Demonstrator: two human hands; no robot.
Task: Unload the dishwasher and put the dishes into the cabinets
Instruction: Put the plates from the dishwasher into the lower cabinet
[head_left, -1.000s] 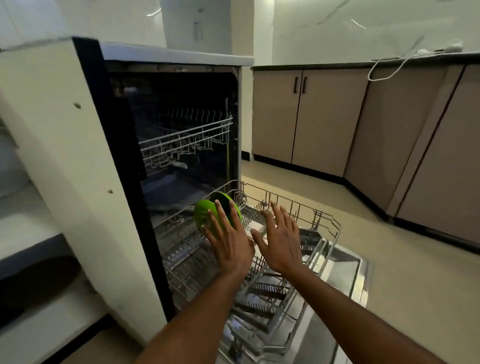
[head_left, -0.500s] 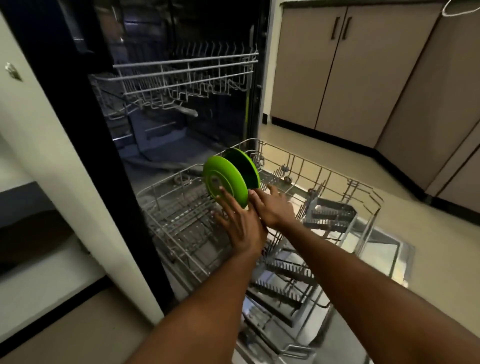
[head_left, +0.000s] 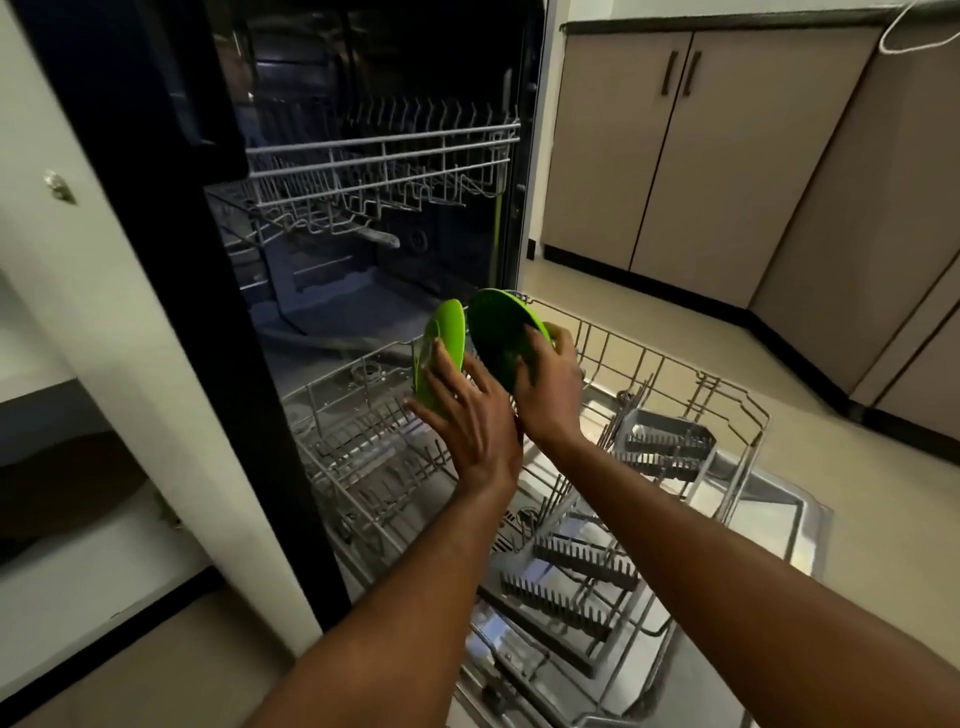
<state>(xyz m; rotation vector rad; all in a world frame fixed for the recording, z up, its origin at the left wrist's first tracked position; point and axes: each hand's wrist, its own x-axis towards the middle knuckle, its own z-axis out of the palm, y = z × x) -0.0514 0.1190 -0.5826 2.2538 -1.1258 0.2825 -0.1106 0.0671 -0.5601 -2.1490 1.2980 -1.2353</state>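
**Two green plates taken up from the lower rack**

The left hand (head_left: 467, 410) holds the lighter plate (head_left: 441, 353) on edge, fingers across its face; at its 3 o'clock, the right hand (head_left: 545, 389) grips the darker plate (head_left: 498, 338). The lower rack (head_left: 675, 441) and upper rack (head_left: 384, 161) show no other dishes. Carrying to the closed cabinets (head_left: 675, 156) at 1 o'clock remains.

Two green plates (head_left: 445, 338) looked like smooth, slightly glossy plastic. The lower rack (head_left: 675, 395) was pale coated wire, the open door's inner panel (head_left: 779, 525) shiny steel, the cabinet doors (head_left: 675, 156) matt.
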